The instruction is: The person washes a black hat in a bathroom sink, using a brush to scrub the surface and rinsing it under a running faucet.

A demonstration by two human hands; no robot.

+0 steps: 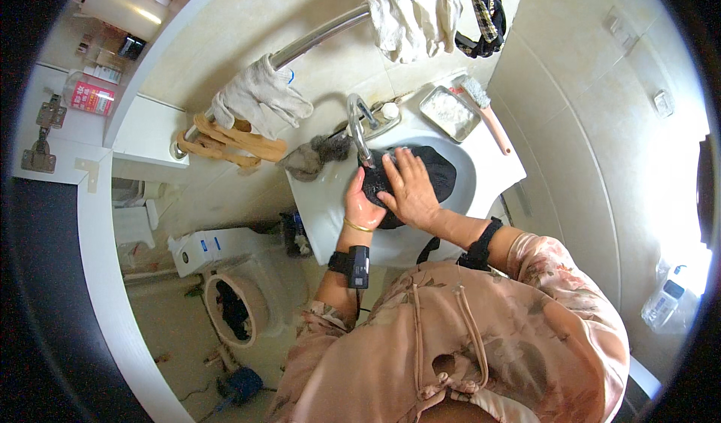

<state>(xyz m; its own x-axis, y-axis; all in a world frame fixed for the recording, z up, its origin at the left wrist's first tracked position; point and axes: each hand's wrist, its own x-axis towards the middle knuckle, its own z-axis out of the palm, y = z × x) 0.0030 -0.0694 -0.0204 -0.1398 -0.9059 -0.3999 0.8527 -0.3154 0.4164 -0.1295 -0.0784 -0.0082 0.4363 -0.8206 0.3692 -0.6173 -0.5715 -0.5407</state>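
Observation:
A black fabric item (441, 171), bunched so that its kind cannot be told, lies in the white washbasin (467, 198) under the curved chrome faucet (356, 120). My left hand (365, 204) looks wet and cups its left edge, thumb up, with the fingers hidden beneath the cloth. Flat on top of the fabric rests my right hand (412, 191), palm down and fingers slightly apart. The faucet's spout ends just above the cloth, close to both hands. A black strap (429, 249) hangs over the basin's front rim.
Behind the faucet, a metal tray (449, 113) with white contents and a pink-handled brush (491, 116) sit on the basin ledge. A grey mesh cloth (310, 161) lies at the left corner. Gloves (262, 96) hang on a chrome rail (321, 34). A toilet (236, 299) stands lower left.

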